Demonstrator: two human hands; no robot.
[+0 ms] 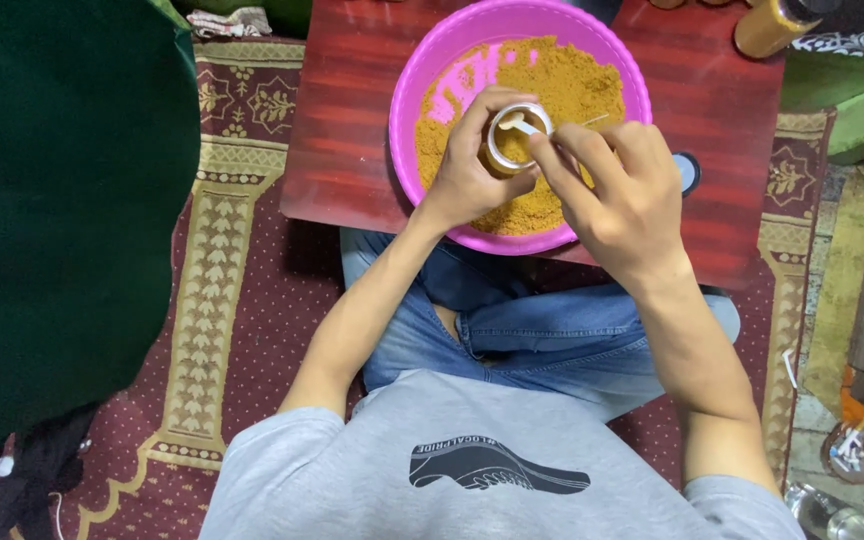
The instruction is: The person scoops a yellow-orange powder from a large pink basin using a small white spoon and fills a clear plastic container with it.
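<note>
- The fingers (472,125) of the left hand (467,170) curl closed round a small round jar (514,140), thumb on the near side and the other fingers over the far rim — the jar sits wholly inside that grip, its open mouth facing up.
- The right hand (627,195) has thumb and forefinger pinched tight on the handle of a small white spoon (520,124); the remaining fingers are loosely bent.
- The spoon's bowl lies inside the jar's mouth, over the far-left part of the rim.
- Both hands and the jar are held above a pink plastic bowl (412,75) holding a heap of coarse yellow-brown powder (567,85), with 1 bare pink patch at the far left.
- The bowl rests on a low dark-red table (342,120) — the person sits cross-legged behind it in jeans on a patterned red rug (242,270).
- A yellow-filled bottle (772,25) lies at the table's far right corner.
</note>
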